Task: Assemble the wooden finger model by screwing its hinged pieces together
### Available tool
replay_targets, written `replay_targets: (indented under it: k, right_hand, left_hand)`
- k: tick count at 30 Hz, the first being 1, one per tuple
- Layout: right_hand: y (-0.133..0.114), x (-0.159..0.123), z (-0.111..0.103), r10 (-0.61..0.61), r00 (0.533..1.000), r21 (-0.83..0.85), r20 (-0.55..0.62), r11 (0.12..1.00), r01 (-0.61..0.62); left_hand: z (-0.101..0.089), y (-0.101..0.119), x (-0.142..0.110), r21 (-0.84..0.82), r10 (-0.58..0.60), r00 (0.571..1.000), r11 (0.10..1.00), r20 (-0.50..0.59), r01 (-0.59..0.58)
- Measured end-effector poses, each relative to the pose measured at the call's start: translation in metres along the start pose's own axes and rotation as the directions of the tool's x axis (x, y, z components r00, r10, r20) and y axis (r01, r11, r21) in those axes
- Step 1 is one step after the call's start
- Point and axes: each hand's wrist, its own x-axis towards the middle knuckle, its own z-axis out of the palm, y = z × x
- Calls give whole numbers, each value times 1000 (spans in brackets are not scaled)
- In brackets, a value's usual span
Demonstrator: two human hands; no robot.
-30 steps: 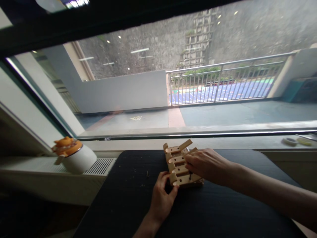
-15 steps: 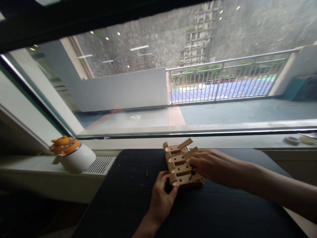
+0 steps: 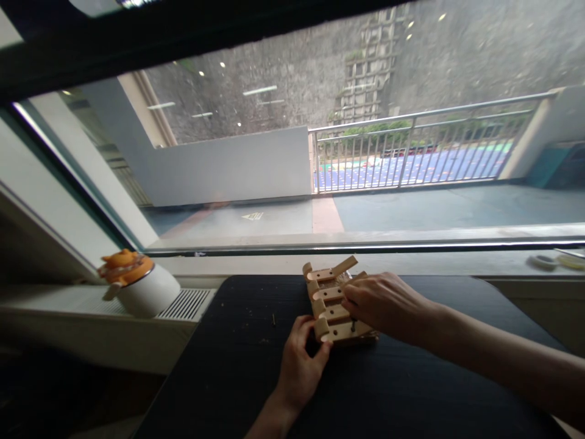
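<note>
On the dark table lies a wooden assembly made of several pale slats with drilled holes and rounded upright ends at the left. Two angled wooden pieces stick up at its far right side. My left hand grips the near left corner, thumb in front and fingers along the side. Over the right part, my right hand is closed in a pinch. A slim dark piece shows below it at a hole in the nearest slat; whether it is a screw or a tool tip, I cannot tell.
A loose screw and small crumbs lie on the table left of the assembly. A white pot with an orange animal-shaped lid stands on the sill by a vent grille. Tape rolls rest at the right sill. A large window rises behind.
My right hand has shifted slightly to the left and turned a little over the assembly. My left hand keeps its grip on the corner. The whole view has moved slightly.
</note>
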Motion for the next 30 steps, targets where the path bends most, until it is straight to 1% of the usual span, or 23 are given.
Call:
replay_targets:
  k: [1,3,5,6,8,11,15,18,20,22,25,27,30]
  right_hand:
    - [0,-1,-1,-25,1000,-7,0,1000,25]
    - [1,-4,0,-136,990,-16,-29,991,135]
    - [3,-7,4,-271,960,-9,-72,963,271]
    - [5,-8,6,-318,944,2,-89,948,320]
    - [8,-10,9,-355,929,27,-108,933,360]
    - [13,-9,12,-306,944,70,-124,946,316]
    - [15,-6,15,-179,979,70,-95,980,186]
    - [12,-5,16,-11,999,37,-49,999,13]
    - [8,-4,16,106,994,15,-27,994,-105]
    - [6,-4,13,165,986,-2,-14,986,-165]
    - [7,-7,7,157,988,2,-3,988,-157]
    - [8,-9,1,100,995,28,12,995,-101]
    - [9,-10,-8,-17,999,98,50,995,12]
  left_hand:
    - [0,0,0,-1,-2,1000,1000,3,2]
    - [1,0,0,-3,-8,1000,1000,14,8]
    - [1,0,0,-2,-17,1000,1000,24,17]
    - [1,-1,1,-2,-19,999,1000,27,19]
    - [1,-2,0,-2,-19,999,1000,30,19]
    - [1,-3,0,0,-17,999,1000,29,17]
    - [1,-3,-1,8,-23,999,1000,32,23]
    - [1,-2,0,11,-25,999,1000,36,25]
    - [1,-2,0,14,-21,999,1000,35,20]
    - [1,-2,0,16,-17,999,1000,34,17]
    - [1,-2,1,18,-16,999,1000,31,16]
    - [1,-2,1,19,-15,1000,1000,27,14]
    - [2,-2,1,21,-8,1000,1000,24,7]
